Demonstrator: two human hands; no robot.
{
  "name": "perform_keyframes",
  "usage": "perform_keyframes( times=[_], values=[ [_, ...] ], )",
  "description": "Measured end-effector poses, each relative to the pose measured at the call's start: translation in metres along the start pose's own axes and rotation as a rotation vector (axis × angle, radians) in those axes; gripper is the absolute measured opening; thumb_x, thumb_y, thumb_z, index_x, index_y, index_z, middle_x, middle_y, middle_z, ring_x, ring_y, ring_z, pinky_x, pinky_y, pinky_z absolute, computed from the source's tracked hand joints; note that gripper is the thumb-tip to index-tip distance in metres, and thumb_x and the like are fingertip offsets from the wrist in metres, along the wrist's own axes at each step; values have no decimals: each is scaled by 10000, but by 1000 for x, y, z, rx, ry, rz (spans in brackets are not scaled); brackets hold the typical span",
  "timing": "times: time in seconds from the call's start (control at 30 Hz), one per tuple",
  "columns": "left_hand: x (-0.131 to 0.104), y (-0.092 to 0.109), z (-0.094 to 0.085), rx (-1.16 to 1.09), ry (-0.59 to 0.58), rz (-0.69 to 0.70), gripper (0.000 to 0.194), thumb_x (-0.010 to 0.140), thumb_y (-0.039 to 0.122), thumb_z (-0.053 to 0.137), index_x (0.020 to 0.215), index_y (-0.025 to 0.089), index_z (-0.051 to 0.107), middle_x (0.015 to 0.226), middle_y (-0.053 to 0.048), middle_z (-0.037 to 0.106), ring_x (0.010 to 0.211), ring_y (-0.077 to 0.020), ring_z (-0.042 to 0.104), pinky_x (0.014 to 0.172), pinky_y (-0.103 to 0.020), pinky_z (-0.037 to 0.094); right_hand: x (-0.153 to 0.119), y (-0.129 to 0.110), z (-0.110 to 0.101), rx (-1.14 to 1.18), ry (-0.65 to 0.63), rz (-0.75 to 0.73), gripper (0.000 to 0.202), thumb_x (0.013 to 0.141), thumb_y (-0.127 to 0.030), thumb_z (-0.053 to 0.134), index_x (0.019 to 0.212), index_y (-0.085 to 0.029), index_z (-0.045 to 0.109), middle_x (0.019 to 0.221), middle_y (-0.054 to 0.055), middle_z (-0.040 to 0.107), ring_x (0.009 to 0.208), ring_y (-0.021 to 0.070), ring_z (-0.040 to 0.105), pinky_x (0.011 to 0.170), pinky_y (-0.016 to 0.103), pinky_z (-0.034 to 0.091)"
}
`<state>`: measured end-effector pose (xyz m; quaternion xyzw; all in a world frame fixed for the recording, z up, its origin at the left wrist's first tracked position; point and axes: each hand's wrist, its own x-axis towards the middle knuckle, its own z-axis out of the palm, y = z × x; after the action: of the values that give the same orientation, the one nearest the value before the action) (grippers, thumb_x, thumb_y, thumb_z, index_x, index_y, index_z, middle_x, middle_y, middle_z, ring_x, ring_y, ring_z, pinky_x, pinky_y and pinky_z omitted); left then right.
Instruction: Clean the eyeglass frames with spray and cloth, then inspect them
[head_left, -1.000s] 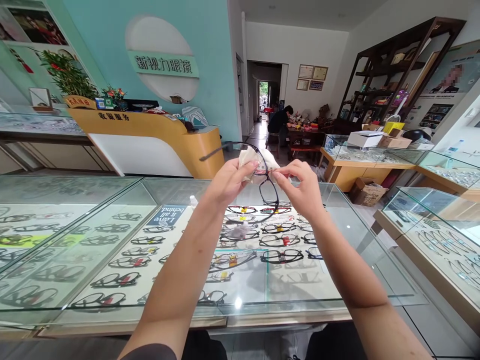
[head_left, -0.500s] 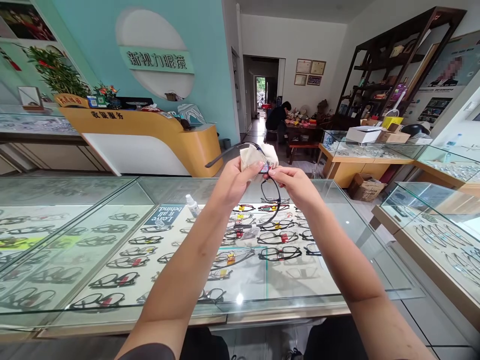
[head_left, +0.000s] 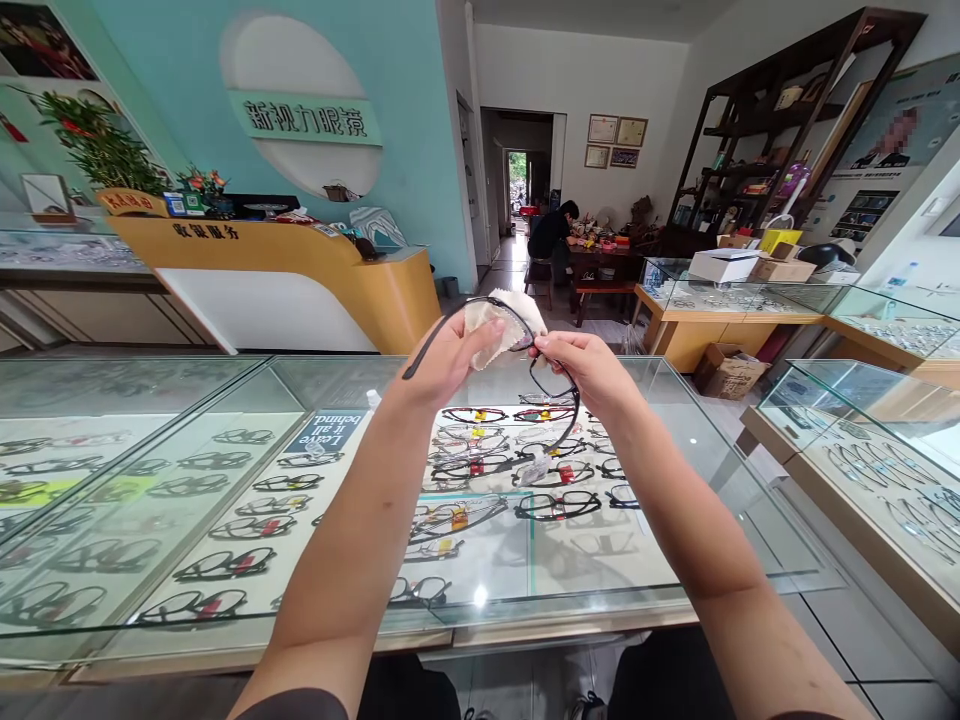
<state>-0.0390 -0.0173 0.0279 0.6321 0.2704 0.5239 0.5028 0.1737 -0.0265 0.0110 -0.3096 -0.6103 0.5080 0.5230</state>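
Since the earlier frame, the black eyeglasses (head_left: 553,378) are shifting: one temple is now reaching back across the left hand (head_left: 442,362), and the lower lens is swinging a little towards the right hand (head_left: 587,368). The pale cloth (head_left: 484,345) is spreading wider, and the left forearm is now hiding more of the white bottle (head_left: 373,400).

The eyeglasses are hanging tilted in the air above the far part of the glass worktop (head_left: 570,630), with one lens lying against the cloth and the other lens dangling lower. The hands are staying near each other without clasping: the left hand is clamping the cloth around the upper lens with its thumb on top, and the right hand is pinching the frame near the bridge between thumb and fingers.

Inside the worktop, display frames (head_left: 559,505) are lying in rows, some bearing red or yellow tags, and a blue printed card (head_left: 326,433) is resting at its far left part. Beyond the worktop, to the left, an orange-sided desk (head_left: 397,290) is standing; straight beyond it, a person in dark clothes (head_left: 550,235) is sitting at a cluttered table (head_left: 600,262). Beyond the worktop to the right, a white box (head_left: 724,266) is sitting on another display case (head_left: 686,310).
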Motion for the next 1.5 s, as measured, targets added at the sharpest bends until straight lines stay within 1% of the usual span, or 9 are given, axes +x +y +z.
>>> perform_keyframes(
  times=[0.1, 0.2, 0.43, 0.67, 0.87, 0.97, 1.23, 1.4, 1.5],
  values=[
    [-1, 0, -2, 106, -24, 50, 415, 857, 567, 902, 968, 184, 789, 908, -58, 766, 801, -165, 656, 757, -271, 529, -2, -6, -1, -36, -4, 26, 377, 786, -591, 870, 774, -216, 837, 721, -8, 588, 721, 152, 402, 703, 336, 288],
    [-3, 2, 0, 201, -17, 86, 392, 816, 544, 941, 913, 188, 811, 871, -48, 764, 777, -170, 635, 716, -277, 497, -3, -8, -4, -62, -19, 51, 425, 760, -634, 879, 762, -213, 822, 670, -23, 509, 708, 156, 378, 692, 339, 272],
    [-1, -3, 11, 279, 122, 114, 403, 747, 526, 991, 878, 185, 820, 877, -63, 789, 788, -199, 667, 714, -286, 514, -2, -2, -4, -66, -104, 42, 433, 775, -635, 885, 735, -219, 770, 729, -9, 568, 731, 155, 382, 707, 333, 291],
    [4, -15, 14, 307, 210, 193, 427, 917, 596, 836, 835, 182, 768, 803, -37, 727, 742, -156, 612, 702, -252, 493, 0, -5, -1, -22, -28, 71, 404, 754, -597, 857, 724, -202, 780, 664, -18, 534, 699, 147, 404, 700, 329, 305],
    [-1, -6, 9, 120, 25, 98, 400, 861, 568, 878, 922, 181, 795, 888, -70, 782, 792, -191, 678, 766, -294, 567, 2, -6, -11, 21, -56, 73, 368, 762, -564, 861, 741, -202, 800, 667, -9, 541, 701, 148, 428, 684, 319, 327],
    [-3, -1, 12, 110, 35, 88, 426, 815, 563, 915, 947, 176, 797, 908, -74, 780, 813, -192, 669, 776, -295, 562, 2, -6, -11, 33, -63, 71, 374, 757, -565, 874, 751, -198, 800, 672, -9, 550, 695, 142, 430, 677, 314, 328],
    [0, -3, 9, 302, 42, 127, 494, 814, 614, 910, 965, 166, 768, 931, -64, 763, 824, -186, 649, 782, -298, 539, 1, -8, -8, 42, -67, 104, 340, 721, -513, 880, 714, -186, 784, 695, -11, 554, 706, 129, 427, 692, 310, 325],
    [1, -5, 6, 344, -41, 168, 464, 787, 582, 935, 970, 183, 783, 941, -67, 778, 847, -207, 683, 802, -312, 552, 2, -6, -8, 35, -106, 128, 334, 730, -505, 856, 710, -186, 763, 704, -6, 568, 713, 132, 438, 697, 308, 334],
    [2, -12, 7, 401, 10, 196, 442, 822, 593, 903, 933, 183, 780, 921, -70, 777, 845, -208, 682, 790, -310, 552, 2, -5, -6, 45, -108, 140, 344, 729, -515, 854, 708, -188, 749, 707, -5, 572, 714, 133, 440, 699, 308, 336]
  ],
)
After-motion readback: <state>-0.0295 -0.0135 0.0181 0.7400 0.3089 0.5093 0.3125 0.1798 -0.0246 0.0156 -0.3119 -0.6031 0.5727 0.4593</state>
